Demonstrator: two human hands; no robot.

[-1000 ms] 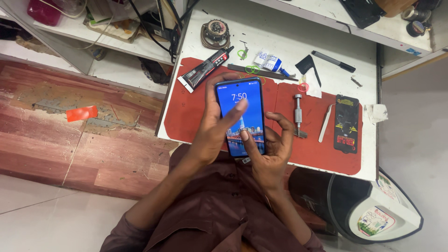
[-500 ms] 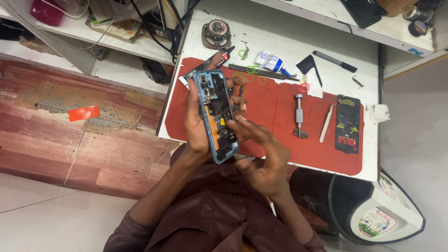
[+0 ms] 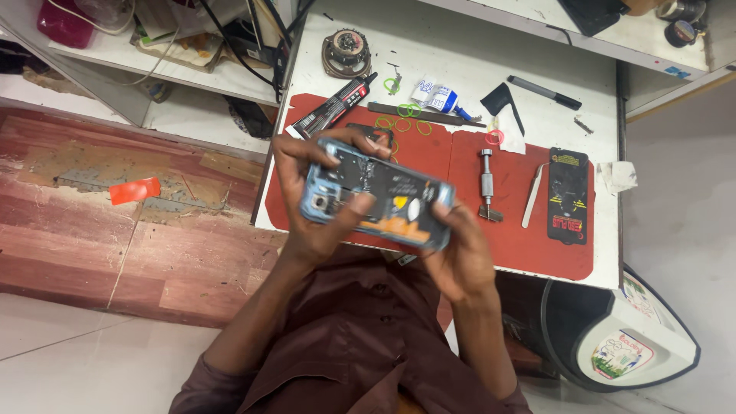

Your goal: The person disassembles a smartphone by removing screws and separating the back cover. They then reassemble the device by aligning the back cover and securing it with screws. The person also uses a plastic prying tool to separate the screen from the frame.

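Opened phone (image 3: 376, 201), back cover off: left hand (image 3: 310, 203) and right hand (image 3: 460, 257) clamped on its ends, above red mat (image 3: 521, 238).

My hands hold a phone (image 3: 376, 201) with a light blue frame, its open back black with an orange patch. Under it lies a red mat (image 3: 460, 180) on the white table (image 3: 460, 46). The glue tube (image 3: 335, 106) is black with red, the rubber bands (image 3: 399, 121) green, my shirt (image 3: 345, 345) dark maroon
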